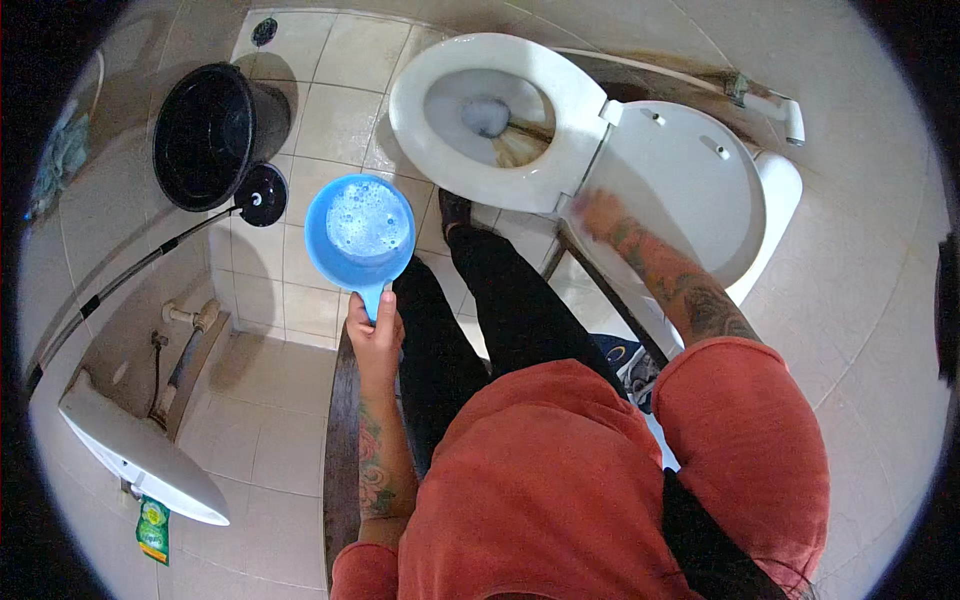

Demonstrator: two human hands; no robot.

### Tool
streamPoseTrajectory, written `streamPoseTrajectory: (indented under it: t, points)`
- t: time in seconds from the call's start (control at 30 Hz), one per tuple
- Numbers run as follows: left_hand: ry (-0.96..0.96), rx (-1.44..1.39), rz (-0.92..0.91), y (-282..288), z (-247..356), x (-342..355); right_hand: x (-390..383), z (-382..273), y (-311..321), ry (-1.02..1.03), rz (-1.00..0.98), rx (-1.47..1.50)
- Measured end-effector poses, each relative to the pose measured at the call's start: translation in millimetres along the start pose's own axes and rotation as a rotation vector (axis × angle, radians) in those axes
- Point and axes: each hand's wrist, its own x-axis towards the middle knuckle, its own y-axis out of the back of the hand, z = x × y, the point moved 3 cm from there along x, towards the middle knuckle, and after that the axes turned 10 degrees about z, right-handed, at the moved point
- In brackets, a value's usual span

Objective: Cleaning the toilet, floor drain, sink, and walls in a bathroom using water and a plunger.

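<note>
My left hand (pixel 377 338) is closed around the handle of a blue water dipper (pixel 325 258). White, bubbly suds (pixel 368 218) lie in the dipper, which I hold over the floor tiles. At the hinge end of a white toilet seat (pixel 416 112), my right hand (pixel 598 214) is smeared by motion, and its fingers cannot be made out. The raised toilet lid (pixel 690 200) leans back beside that hand. Inside the toilet bowl are some water and brownish stains.
A black bucket (pixel 270 118) stands at the far left, with a black plunger-like round head on a long pole (pixel 150 258) beside it. A white sink (pixel 150 455) juts from the left wall, a green packet (pixel 153 530) next to it. A pipe (pixel 650 68) runs behind the toilet.
</note>
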Motion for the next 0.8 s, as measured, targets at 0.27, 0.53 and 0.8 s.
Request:
streamPoseTrajectory:
  t: [0.27,0.53,0.8]
  points:
    - [-0.061,0.018,-0.084,-4,9,-8,37,91,112,0.123,0.333,-0.451]
    - [-0.05,-0.028,-0.053,10,-3,-11,-89,2,98,0.495,-0.096,-0.098]
    - [-0.037,-0.019,-0.097,9,-2,-11,-11,110,196,0.058,0.386,-0.496]
